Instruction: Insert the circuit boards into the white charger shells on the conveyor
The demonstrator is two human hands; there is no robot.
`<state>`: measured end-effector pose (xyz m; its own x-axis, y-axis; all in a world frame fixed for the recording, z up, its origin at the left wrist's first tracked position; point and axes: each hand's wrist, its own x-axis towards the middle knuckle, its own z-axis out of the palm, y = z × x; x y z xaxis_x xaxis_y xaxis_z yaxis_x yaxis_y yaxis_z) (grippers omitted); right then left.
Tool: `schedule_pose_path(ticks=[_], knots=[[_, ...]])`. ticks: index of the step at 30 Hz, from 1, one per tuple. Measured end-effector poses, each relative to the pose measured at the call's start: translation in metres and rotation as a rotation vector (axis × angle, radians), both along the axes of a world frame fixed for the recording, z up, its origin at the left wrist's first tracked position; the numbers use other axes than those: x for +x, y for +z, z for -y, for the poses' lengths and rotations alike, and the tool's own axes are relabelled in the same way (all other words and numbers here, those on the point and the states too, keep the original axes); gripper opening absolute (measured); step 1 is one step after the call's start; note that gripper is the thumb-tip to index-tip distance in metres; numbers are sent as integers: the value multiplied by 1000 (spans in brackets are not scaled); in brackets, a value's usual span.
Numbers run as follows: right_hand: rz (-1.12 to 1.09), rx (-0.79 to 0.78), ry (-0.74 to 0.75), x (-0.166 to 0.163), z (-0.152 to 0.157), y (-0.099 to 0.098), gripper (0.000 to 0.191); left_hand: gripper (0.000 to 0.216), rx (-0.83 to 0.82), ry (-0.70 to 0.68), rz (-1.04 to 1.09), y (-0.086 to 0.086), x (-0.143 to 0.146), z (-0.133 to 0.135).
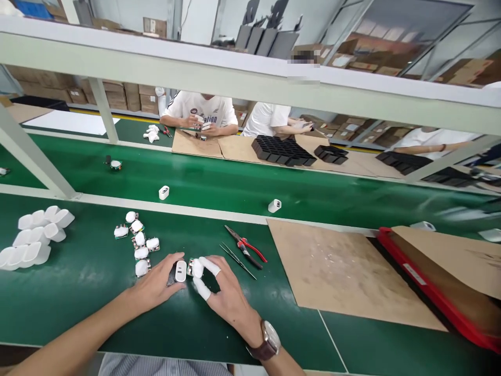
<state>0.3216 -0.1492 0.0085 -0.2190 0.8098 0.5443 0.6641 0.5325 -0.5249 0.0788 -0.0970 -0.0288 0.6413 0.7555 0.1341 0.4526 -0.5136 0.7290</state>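
Observation:
My left hand (158,282) is closed around a white oval charger housing (180,271) with a dark slot in its face. Something dark lies beside the housing under the fingers; I cannot make out what it is. My right hand (223,292) wears white finger cots and a wristwatch. Its thumb and forefinger pinch a small circuit board assembly with a white cap (197,268), just right of the housing. Several similar white-capped circuit boards (141,253) lie left of my hands. Tweezers (238,260) and red-and-black pliers (246,247) rest to the right.
White cups or shells (33,253) stand grouped at the left. Cardboard (332,266) and a red-edged bin (426,282) occupy the right. White housings (275,205) sit on the green belt (219,183) beyond a metal frame (250,83). Co-workers sit opposite, near black trays (284,150).

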Motion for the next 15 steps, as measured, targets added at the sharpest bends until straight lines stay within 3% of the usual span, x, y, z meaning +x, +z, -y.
schedule_pose_path(ticks=[6, 15], knots=[[232, 33, 86, -8, 11, 11, 46, 73, 70, -32, 99, -3, -1, 6], [358, -20, 112, -7, 9, 16, 31, 72, 217, -50, 121, 1, 1, 3]])
